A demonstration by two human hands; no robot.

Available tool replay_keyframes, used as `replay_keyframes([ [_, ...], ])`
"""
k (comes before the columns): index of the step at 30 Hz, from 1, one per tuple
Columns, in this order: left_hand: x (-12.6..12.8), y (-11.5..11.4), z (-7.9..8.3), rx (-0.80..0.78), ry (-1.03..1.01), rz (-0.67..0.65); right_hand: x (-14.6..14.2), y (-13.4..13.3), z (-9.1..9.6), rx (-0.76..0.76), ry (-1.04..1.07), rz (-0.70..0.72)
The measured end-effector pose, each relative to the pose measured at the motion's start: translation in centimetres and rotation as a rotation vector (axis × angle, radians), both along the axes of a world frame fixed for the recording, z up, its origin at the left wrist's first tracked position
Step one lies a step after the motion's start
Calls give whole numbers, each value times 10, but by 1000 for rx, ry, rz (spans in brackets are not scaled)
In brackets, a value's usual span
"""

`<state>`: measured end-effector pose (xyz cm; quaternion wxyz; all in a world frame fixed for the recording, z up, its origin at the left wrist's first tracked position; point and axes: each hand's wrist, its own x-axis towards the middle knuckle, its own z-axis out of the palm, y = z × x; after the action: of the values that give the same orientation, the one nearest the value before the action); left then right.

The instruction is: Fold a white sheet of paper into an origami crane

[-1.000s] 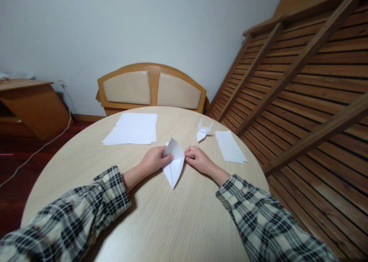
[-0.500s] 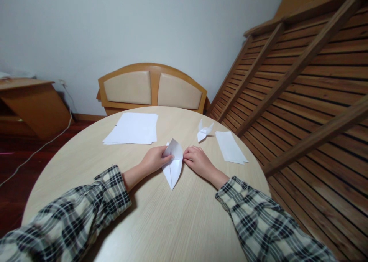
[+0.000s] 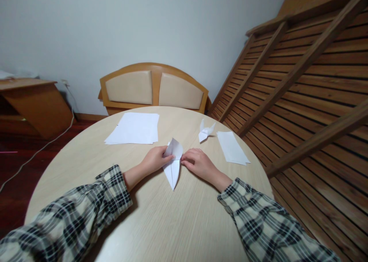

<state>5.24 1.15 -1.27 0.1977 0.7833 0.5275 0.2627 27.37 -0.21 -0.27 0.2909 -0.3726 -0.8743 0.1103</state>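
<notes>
A partly folded piece of white paper (image 3: pixel 173 172) lies over the middle of the table, its long point toward me and a raised flap at the far end. My left hand (image 3: pixel 155 158) grips its left side, thumb on top and fingers hidden beneath. At the right edge, my right hand (image 3: pixel 198 163) has its thumb and fingertips closed on the side crease of the same paper. Beyond my right hand stands a finished-looking white paper crane (image 3: pixel 205 132) with two points sticking up.
Stacked white sheets (image 3: pixel 135 127) lie at the back left of the round wooden table (image 3: pixel 71 166). Narrower paper strips (image 3: pixel 232 147) rest near its right edge. A padded headboard (image 3: pixel 155 87) stands behind; a slatted wooden frame (image 3: pixel 310 70) leans at the right.
My right hand has shifted slightly, its thumb and finger pressing the paper's right edge inward, so the near part looks narrower. My left hand keeps its hold.
</notes>
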Motion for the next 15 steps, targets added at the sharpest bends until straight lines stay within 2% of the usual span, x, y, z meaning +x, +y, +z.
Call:
replay_keyframes([
  [5,-1,1,-1,-14,-19,-4,0,-2,-2,-103,122,-41],
  [8,-2,3,-3,-16,-23,-12,1,0,-4,-148,161,-18],
  [15,-3,4,-4,-13,-54,-36,3,7,-13,-54,78,45],
])
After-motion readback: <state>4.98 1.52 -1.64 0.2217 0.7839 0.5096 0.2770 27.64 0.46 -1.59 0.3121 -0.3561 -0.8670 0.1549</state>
